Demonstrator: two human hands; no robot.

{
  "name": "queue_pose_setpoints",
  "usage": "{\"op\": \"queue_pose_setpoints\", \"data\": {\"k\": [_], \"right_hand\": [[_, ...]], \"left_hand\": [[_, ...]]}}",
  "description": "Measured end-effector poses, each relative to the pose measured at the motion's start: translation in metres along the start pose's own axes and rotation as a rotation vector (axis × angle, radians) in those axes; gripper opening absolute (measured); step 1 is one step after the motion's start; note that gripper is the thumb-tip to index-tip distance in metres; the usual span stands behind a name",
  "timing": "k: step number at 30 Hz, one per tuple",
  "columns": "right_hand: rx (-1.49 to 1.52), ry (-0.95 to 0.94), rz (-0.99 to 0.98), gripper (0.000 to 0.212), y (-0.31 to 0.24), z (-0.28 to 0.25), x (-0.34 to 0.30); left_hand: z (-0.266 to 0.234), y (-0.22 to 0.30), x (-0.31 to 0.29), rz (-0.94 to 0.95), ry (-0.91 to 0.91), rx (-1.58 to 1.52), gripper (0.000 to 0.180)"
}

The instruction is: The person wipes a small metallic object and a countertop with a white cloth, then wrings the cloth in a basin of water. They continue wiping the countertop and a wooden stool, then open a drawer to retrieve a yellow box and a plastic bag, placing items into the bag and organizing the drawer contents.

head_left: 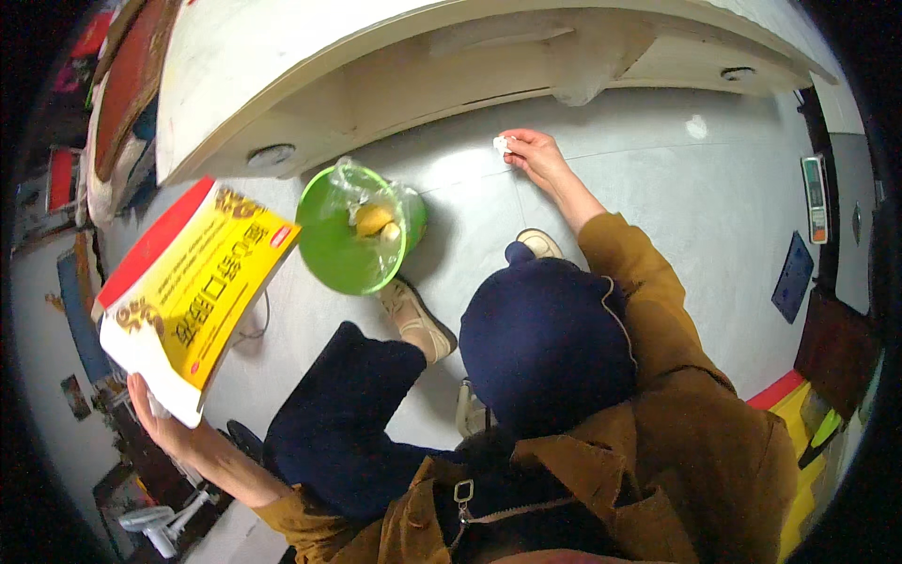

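Note:
At the left, my left hand (pixel 167 423) grips the lower edge of a large flat package (pixel 202 282), yellow and white with a red end and brown swirls. Whether it is a carton or a bag, I cannot tell. Its upper corner overlaps the rim of a green bin (pixel 324 240). Clear plastic (pixel 362 183) lines the bin, and yellowish scraps (pixel 373 221) lie inside. My right hand (pixel 537 155) is stretched out over the floor, pinching a small crumpled piece of white tissue (pixel 502 144) between thumb and fingers.
A pale counter or cabinet (pixel 423 70) curves across the far side, above the grey floor. Another white scrap (pixel 695 127) lies on the floor at far right. On the right are a scale with a display (pixel 815 197) and a blue panel (pixel 794 275). My shoes stand beside the bin.

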State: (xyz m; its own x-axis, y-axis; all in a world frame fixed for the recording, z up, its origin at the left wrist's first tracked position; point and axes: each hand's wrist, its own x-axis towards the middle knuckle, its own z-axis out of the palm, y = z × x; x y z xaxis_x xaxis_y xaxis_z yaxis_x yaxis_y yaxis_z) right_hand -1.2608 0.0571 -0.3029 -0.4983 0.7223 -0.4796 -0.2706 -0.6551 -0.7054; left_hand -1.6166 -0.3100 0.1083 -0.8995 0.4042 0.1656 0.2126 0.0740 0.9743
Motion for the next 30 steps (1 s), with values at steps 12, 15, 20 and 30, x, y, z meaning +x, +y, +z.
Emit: {"op": "queue_pose_setpoints", "data": {"k": [12,15,20,30], "right_hand": [[-0.559,-0.486,-0.646,0.020,-0.042,0.223,-0.098],[-1.078,-0.508,-0.826,0.033,-0.018,0.240,-0.092],[-1.153,-0.383,-0.707,0.038,-0.009,0.237,-0.116],[-1.399,-0.382,-0.544,0.026,-0.124,0.138,-0.147]], "left_hand": [[0.028,0.012,-0.010,-0.038,-0.117,-0.195,0.028],[0.027,0.010,-0.002,-0.031,-0.112,-0.285,0.026],[0.024,0.002,0.000,0.009,-0.161,-0.351,0.016],[0.056,-0.007,0.015,0.112,-0.018,-0.599,0.014]]}}
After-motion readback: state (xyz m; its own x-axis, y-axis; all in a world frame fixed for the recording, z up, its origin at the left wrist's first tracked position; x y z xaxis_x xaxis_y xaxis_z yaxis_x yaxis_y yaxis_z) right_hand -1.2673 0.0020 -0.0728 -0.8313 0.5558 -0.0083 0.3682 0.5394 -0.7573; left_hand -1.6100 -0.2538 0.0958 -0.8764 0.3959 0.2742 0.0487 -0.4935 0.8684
